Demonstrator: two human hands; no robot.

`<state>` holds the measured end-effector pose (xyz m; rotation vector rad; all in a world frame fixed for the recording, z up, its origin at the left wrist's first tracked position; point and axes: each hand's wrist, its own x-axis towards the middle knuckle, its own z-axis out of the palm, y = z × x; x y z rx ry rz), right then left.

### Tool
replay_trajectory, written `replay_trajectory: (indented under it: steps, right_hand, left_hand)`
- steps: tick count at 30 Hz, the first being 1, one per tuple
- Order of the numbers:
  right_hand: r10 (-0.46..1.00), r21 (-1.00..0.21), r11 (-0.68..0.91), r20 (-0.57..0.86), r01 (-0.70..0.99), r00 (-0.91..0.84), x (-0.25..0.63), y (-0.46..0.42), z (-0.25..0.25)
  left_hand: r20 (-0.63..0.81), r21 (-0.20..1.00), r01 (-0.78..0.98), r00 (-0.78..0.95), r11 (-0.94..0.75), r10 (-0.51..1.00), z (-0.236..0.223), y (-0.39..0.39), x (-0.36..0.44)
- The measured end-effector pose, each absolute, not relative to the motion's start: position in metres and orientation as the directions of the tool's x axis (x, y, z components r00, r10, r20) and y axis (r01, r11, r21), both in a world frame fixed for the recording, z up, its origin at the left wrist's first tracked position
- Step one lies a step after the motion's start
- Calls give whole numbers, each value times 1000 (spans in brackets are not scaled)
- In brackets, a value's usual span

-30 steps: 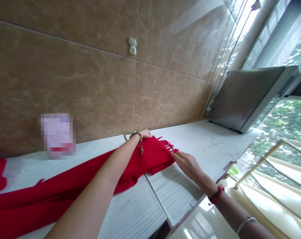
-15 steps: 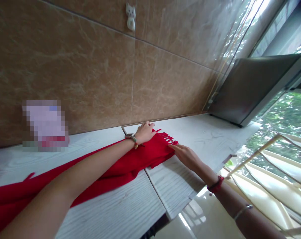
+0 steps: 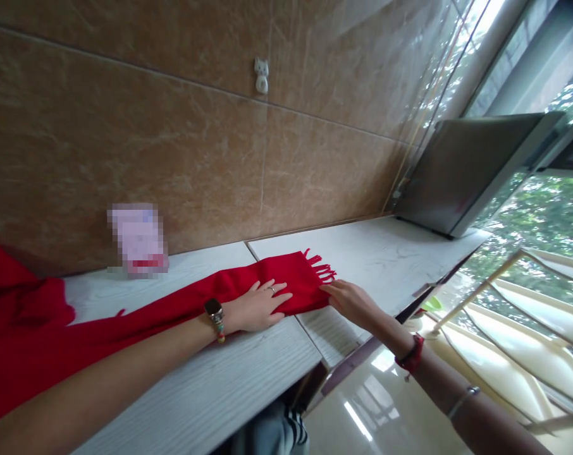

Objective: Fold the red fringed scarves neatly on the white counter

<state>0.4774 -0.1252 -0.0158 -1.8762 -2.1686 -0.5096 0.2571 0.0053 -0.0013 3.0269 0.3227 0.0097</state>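
Beyond the red scarf (image 3: pixel 298 275) stands 1 pink packet (image 3: pixel 138 237) (apparently; it's blurred).

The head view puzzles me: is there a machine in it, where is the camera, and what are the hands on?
No machine is working here: those are a person's bare hands, seen by a camera on that person's head, looking forward and down. A long red fringed cloth lies along the pale counter beside a brown tiled wall. The left hand rests spread on the cloth; the right hand has its fingertips at the fringed end, though whether they pinch it is hard to tell. The pinkish item by the wall is blurred out.
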Motion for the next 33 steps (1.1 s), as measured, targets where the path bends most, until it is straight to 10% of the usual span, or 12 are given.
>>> replay_trajectory:
  steps: [12, 33]
  right_hand:
    - [787, 275, 345, 436, 897, -436, 498, -127, -22]
    - [847, 284, 251, 398, 925, -352, 500, -113, 4]
  left_hand:
    - [205, -137, 161, 970, -977, 131, -19, -10, 251]
    - [307, -32, 198, 935, -980, 179, -22, -20, 244]
